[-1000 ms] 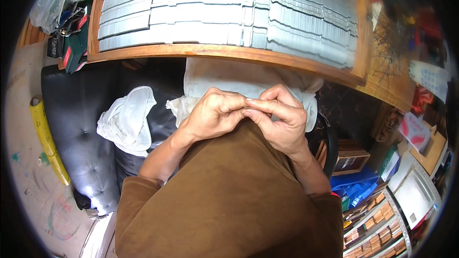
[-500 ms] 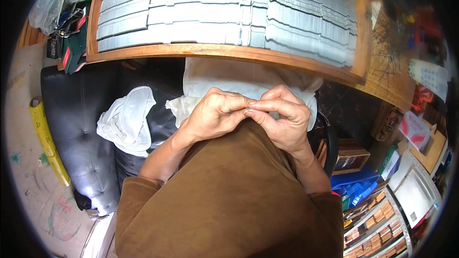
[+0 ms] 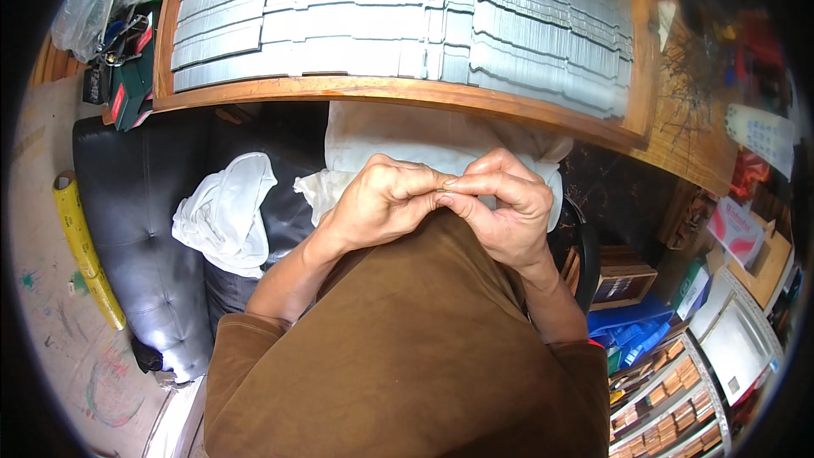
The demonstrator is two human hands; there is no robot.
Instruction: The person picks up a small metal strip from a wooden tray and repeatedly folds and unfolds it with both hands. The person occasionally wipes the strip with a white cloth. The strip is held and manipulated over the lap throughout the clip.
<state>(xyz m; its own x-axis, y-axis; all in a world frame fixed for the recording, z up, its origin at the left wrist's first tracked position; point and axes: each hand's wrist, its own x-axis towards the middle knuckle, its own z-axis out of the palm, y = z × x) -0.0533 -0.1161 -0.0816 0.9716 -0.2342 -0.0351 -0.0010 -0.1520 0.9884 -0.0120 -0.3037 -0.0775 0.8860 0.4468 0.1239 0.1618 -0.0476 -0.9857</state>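
My left hand and my right hand meet fingertip to fingertip in front of my chest, just above my brown shirt. Both are closed in a pinch, thumb against forefinger. Between the tips a tiny sliver of something shows, too small to name. Beneath and behind the hands a white cloth is spread. Farther off stands a wooden-framed tray holding rows of thin, light grey strips stacked side by side.
A crumpled white cloth lies on the black padded seat at left. A yellow roll leans beyond it. To the right are a wooden box, blue plastic and a rack of small wooden pieces. A wooden tabletop extends right of the tray.
The right fingertips have shifted very slightly, and a bit more of the tiny thing shows between the pinched fingers. Everything else stays as it was.
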